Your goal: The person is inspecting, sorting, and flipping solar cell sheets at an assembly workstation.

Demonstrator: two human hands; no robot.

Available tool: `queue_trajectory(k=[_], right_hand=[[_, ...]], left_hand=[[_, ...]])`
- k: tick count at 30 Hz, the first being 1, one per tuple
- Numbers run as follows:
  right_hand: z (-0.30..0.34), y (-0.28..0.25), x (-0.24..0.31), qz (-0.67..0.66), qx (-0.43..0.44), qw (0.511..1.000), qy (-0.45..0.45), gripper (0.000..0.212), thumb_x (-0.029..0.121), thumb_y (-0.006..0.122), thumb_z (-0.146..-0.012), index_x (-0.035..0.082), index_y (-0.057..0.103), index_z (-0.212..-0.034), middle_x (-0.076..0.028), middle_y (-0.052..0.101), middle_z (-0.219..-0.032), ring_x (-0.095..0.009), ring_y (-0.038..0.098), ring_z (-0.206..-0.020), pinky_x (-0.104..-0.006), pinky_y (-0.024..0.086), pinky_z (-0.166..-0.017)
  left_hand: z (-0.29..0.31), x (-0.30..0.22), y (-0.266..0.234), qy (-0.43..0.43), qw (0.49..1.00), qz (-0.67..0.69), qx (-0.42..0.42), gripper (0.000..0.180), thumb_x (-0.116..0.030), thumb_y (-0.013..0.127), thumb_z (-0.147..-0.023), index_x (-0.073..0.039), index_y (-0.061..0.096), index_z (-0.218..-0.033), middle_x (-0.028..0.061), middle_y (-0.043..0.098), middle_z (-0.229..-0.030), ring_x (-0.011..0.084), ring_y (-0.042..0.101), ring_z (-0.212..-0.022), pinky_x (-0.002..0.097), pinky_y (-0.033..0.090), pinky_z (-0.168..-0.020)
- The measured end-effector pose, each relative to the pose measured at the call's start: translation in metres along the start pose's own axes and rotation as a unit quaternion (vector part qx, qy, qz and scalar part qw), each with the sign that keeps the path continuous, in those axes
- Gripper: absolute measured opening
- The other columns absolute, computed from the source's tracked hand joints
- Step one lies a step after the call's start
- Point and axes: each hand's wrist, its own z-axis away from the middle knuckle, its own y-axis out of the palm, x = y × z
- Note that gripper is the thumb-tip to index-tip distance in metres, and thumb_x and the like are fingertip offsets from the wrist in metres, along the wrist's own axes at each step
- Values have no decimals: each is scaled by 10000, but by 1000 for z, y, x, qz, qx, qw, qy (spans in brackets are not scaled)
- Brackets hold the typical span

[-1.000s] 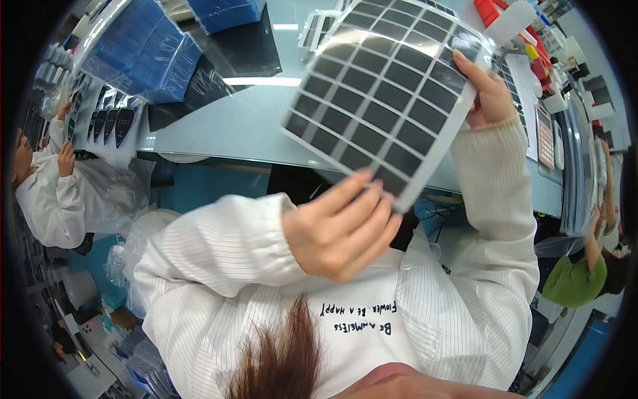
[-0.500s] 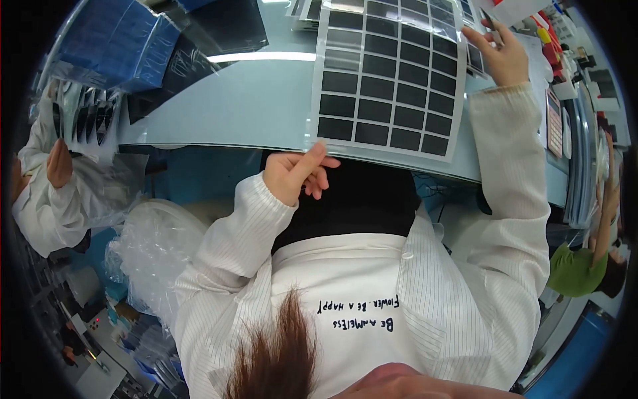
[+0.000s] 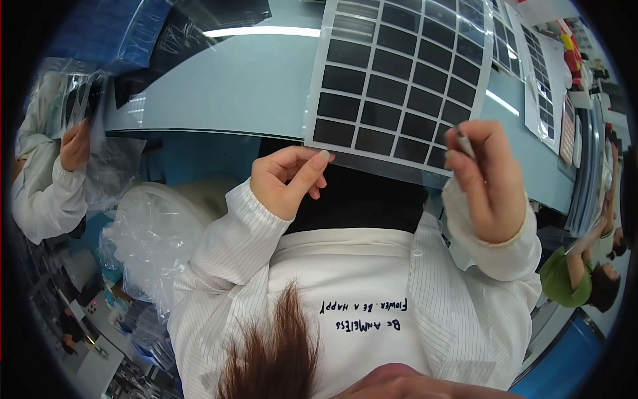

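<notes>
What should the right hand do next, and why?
Probably bring the slim tool to the near right corner of the gridded sheet: the right hand holds it pinched close to that corner, while the left hand is at the near left one.

Bright light, glare streaks on tabletop [image 3: 219, 80], bent edges, dark corners

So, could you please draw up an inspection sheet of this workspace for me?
Surface: pale, glossy table, reflecting light strips.
Work items: a pale-bordered sheet of dark rectangles at the near edge; a small slim tool.
Clutter: a blue wrapped stack at left; more gridded sheets and a pink calculator at right.
Hands: left hand by the sheet's near left corner, grip unclear; right hand pinches the tool.
Cables: nothing seen clearly.
Surroundings: a co-worker's hand at left; a person in green at right.
</notes>
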Motion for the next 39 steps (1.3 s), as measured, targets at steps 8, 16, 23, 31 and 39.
queue_trajectory(k=[8,16,23,31,39], right_hand=[[-15,49,23,194,22,970,-146,310,-79,614,-719,-6,594,-1020,-100,482,-722,-200,511,-546,-265,408,-473],[-25,84,17,198,28,961,-193,207,-55,615,-749,-21,530,-934,-118,514,-741,-225,549,-532,-281,428,-452],[-28,87,17,229,9,951,-207,196,-52,620,-740,-24,541,-918,-109,529,-736,-215,560,-530,-271,437,-449],[-32,88,28,255,26,946,-198,195,-46,589,-727,-38,550,-918,-101,500,-721,-200,536,-506,-272,432,-441],[-29,85,34,285,46,937,-195,247,-53,555,-694,-48,546,-941,-98,475,-720,-198,520,-506,-272,424,-435]], left_hand=[[4,6,-13,38,998,37,-36,180,-124,563,-856,31,627,-920,70,608,-666,108,549,-557,204,431,-519],[4,8,-16,36,998,8,-46,148,-103,577,-846,22,638,-897,58,620,-705,87,556,-608,195,421,-528],[4,6,-16,45,998,-2,-42,141,-104,574,-853,16,640,-888,52,637,-756,83,556,-619,190,414,-523],[6,5,-18,40,998,-27,-41,122,-83,579,-850,15,641,-888,47,639,-767,68,513,-595,190,411,-535],[8,-2,-18,38,996,-42,-68,122,-118,613,-838,-9,659,-866,-10,588,-643,34,500,-561,176,388,-515]])
